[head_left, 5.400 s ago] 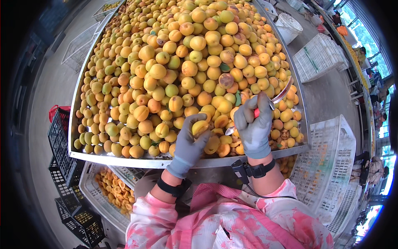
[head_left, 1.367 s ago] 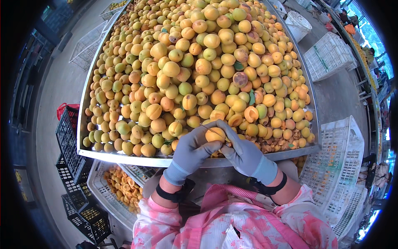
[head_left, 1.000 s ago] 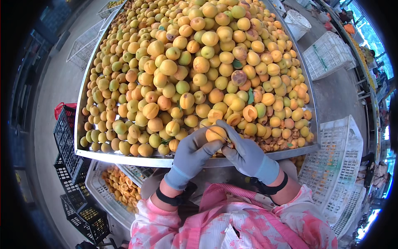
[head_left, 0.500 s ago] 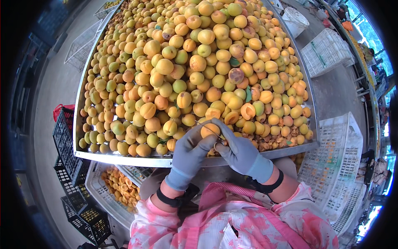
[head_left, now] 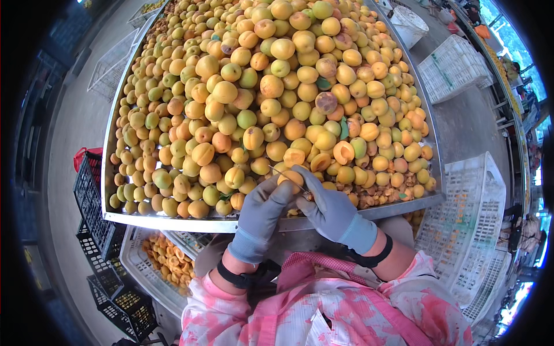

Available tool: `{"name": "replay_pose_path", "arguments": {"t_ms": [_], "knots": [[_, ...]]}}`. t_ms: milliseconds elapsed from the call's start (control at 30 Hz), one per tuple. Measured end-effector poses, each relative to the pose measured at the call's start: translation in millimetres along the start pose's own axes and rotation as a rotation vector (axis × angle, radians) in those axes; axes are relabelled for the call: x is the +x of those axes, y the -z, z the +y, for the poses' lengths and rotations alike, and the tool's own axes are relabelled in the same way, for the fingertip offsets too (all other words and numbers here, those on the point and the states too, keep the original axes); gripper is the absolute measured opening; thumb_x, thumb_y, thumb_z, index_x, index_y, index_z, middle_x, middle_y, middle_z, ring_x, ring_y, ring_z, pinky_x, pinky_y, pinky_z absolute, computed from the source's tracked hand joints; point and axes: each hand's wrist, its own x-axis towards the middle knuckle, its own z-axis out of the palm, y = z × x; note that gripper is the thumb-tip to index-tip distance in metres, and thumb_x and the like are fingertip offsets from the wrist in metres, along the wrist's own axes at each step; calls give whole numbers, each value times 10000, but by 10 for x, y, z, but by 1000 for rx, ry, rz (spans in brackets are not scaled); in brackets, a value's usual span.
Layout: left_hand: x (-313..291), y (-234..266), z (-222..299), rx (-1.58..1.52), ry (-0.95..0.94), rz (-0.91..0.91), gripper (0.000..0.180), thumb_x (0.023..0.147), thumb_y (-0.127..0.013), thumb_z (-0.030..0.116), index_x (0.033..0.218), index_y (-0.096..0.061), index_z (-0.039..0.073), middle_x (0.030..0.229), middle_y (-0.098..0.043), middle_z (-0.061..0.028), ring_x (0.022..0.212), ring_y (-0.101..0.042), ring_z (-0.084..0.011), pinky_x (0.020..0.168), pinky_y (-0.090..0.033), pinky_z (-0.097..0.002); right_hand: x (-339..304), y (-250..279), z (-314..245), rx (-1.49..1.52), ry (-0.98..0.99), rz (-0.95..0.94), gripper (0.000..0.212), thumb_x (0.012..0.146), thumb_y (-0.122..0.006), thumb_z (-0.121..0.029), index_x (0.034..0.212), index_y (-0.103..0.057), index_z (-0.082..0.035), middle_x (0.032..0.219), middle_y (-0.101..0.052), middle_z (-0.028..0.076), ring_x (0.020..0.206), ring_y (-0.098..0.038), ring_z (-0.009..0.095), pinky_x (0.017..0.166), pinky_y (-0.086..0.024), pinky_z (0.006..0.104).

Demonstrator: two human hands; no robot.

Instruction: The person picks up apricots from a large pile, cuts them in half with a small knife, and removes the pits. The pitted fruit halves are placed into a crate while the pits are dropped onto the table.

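My left hand (head_left: 258, 212), in a grey-blue glove, is closed on an orange-yellow apricot (head_left: 290, 180) at the front edge of a heaped metal table. A thin, dark metal blade (head_left: 278, 171) lies slantwise across the fruit. Its lower end runs into my right hand (head_left: 330, 214), gloved alike, which is closed round it; the grip hides the handle. My right fingertips rest against the apricot too. Just beyond my hands lie cut apricot halves (head_left: 344, 153) among the whole apricots (head_left: 219, 109).
The metal table rim (head_left: 167, 221) runs in front of me. Below it at left stands a white crate (head_left: 128, 254) holding apricot halves (head_left: 167, 259), beside stacked black crates (head_left: 92, 199). White crates (head_left: 461, 213) stand at right, with a white bucket (head_left: 410, 26) farther back. Brown scraps (head_left: 369, 199) lie near the rim.
My two hands have shifted slightly, the right one a little lower and opened slightly away from the left. The apricot and blade stay between them. The whole view has drifted a little.
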Motion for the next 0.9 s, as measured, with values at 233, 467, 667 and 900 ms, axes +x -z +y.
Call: {"name": "replay_pose_path", "arguments": {"t_ms": [233, 467, 667, 900], "knots": [[-52, -192, 15, 486, -404, 158, 550, 874, -687, 213, 1302, -472, -59, 1125, -622, -84, 950, -600, -107, 827, -505, -264, 39, -56, 39, 9, 22, -19, 627, 940, -506, -347, 1455, -233, -116, 724, -616, 199, 631, -617, 376, 539, -460, 461], [1, -2, -7, 67, -62, 56, 537, 865, -692, 140, 1300, -462, -75, 1086, -634, -94, 952, -599, -104, 835, -505, -256, 29, -39, 41, 26, 0, -1, 623, 943, -499, -343, 1448, -234, -92, 749, -617, 210, 655, -617, 391, 562, -479, 461], [-96, -203, -16, 615, -484, 165, 525, 883, -668, 157, 1306, -462, -77, 1129, -625, -114, 1010, -588, -144, 879, -486, -277, 44, -32, 72, 95, 82, -10, 622, 938, -515, -337, 1445, -244, -100, 777, -621, 217, 691, -620, 401, 578, -487, 462], [-44, -81, 55, 68, -85, 78, 517, 891, -657, 129, 1317, -448, -75, 1105, -633, -88, 989, -598, -122, 886, -479, -248, 41, -50, 44, 70, 60, 18, 627, 936, -518, -351, 1442, -247, -97, 791, -627, 208, 688, -621, 398, 574, -487, 457]]}}
